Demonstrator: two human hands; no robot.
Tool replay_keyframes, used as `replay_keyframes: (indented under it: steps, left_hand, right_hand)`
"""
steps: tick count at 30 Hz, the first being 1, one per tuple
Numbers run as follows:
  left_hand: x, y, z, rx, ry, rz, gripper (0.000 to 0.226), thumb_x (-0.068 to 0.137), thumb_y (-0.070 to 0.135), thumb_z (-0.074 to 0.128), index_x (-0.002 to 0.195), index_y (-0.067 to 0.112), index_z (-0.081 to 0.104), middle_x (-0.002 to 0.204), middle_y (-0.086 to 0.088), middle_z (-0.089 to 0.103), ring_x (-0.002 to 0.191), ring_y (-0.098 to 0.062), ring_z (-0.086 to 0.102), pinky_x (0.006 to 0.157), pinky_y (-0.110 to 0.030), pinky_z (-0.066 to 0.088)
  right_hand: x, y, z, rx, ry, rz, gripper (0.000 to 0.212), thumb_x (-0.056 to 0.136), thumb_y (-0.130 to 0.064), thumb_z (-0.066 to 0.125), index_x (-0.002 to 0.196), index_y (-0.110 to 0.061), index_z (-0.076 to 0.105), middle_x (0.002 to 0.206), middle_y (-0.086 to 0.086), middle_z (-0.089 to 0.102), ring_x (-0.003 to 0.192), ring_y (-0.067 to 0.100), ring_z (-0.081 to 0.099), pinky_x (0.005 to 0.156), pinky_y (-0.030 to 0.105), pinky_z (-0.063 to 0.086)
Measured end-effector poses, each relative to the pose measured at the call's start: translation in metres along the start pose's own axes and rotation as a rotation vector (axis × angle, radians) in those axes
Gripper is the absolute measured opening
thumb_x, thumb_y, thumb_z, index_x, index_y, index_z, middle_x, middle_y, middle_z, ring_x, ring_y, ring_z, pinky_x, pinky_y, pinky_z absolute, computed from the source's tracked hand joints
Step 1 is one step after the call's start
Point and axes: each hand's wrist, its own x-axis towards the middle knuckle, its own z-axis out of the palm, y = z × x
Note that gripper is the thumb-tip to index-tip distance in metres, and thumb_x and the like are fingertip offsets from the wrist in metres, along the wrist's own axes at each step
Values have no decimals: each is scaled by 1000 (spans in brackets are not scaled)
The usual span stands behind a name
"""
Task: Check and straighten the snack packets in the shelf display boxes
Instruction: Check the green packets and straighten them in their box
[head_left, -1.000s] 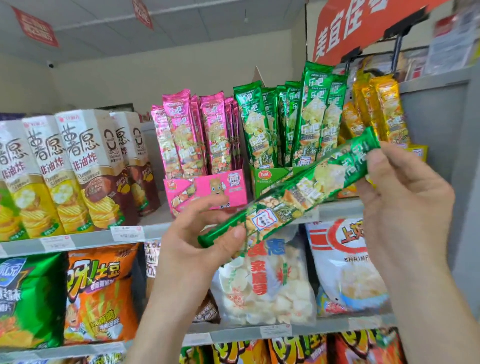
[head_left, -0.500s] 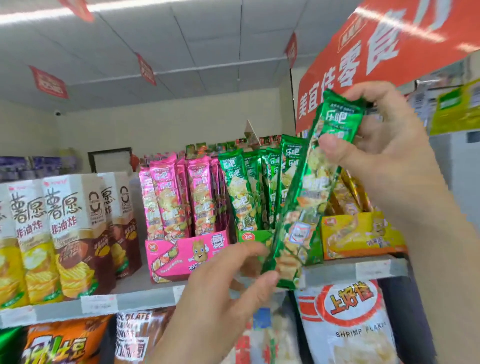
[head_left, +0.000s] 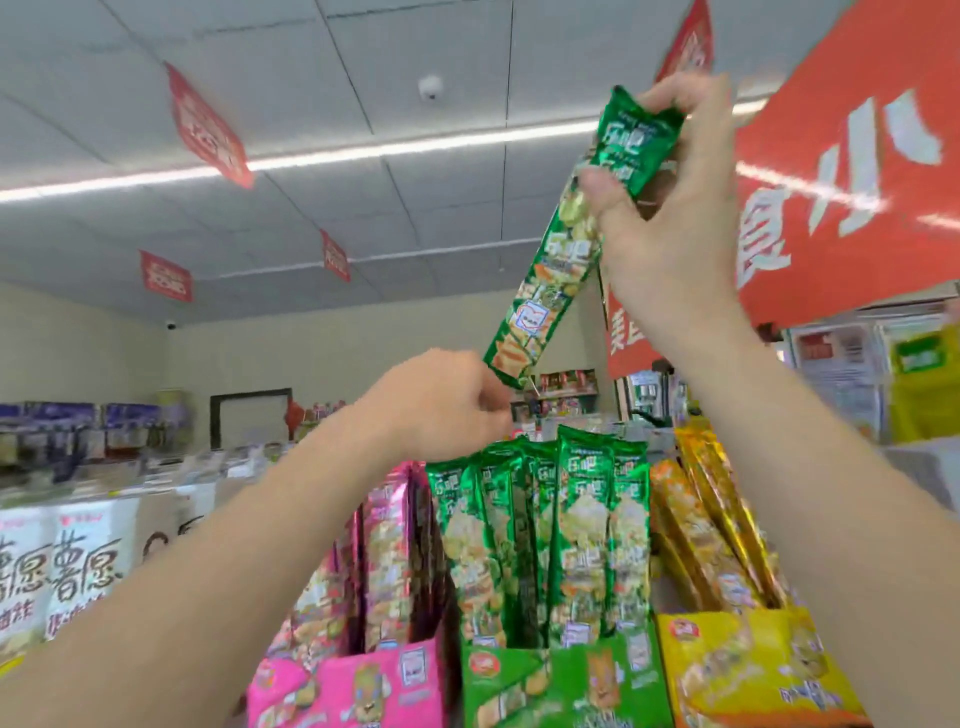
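Logging three boxes side by side at the bottom edge: pink display box (head_left: 363, 686), green display box (head_left: 561, 686), yellow display box (head_left: 753, 670). Seeing pink stick packets (head_left: 387, 561) standing in the pink one, green stick packets (head_left: 582, 545) packed upright in the green one, yellow stick packets (head_left: 711, 530) leaning in the yellow one. Spotting white chip cartons (head_left: 78, 571) farther left. Finding the left hand (head_left: 441, 405) above the boxes, fingers curled, right at the bottom tip of the held green packet (head_left: 550, 275); unable to tell pinching from touching. Seeing the right hand (head_left: 670, 234) higher, pinching the packet's top end between thumb and fingers, keeping it tilted well above the boxes. Noting red banner (head_left: 857, 156) behind. Comparing with half a second ago: finding packet and both hands higher, lower shelf out of view.
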Motion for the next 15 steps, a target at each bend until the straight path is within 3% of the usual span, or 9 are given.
replay_keyframes:
  steps: [3,6,8,12,14,15]
  left_hand:
    - [22,-7,13,-7,-346,16,30,94,38,52,117,27,69,120,-1,68,112,-21,60,97,-32,46]
    - [24,-16,22,-105,-588,0,37,101,38,38,132,33,58,145,7,50,132,-15,45,114,-35,31]
    - [20,-21,25,-132,-596,-17,39,102,39,35,130,31,61,143,4,53,130,-17,47,114,-38,32]
    - [10,-32,28,-199,-543,-46,42,94,47,39,117,30,69,126,-5,65,116,-21,59,105,-39,42]
    - [7,-36,29,-239,-512,-46,41,92,47,41,114,30,71,113,0,69,105,-9,64,93,-30,48]
    - [6,-38,30,-256,-488,-41,35,94,45,42,110,33,72,112,12,37,94,2,65,83,-24,47]
  right_hand:
    - [-12,25,14,1,-83,142,36,81,-10,68,111,-11,49,88,-18,50,79,8,53,79,34,48]
    - [-15,50,25,21,-165,258,35,85,-9,69,106,-20,44,84,-15,55,70,-6,54,63,15,45]
    - [-26,62,32,27,-256,297,35,85,-6,68,103,-21,41,82,-16,53,67,-17,52,56,5,38]
    - [-24,76,40,30,-352,313,34,86,-4,67,100,-19,39,81,-16,47,63,-21,47,55,2,35]
    - [-20,78,43,54,-360,310,34,86,-3,66,100,-18,40,82,-15,48,63,-23,48,53,0,36]
    - [-19,79,44,60,-366,311,33,86,-3,66,100,-19,41,82,-15,49,63,-24,49,51,0,36]
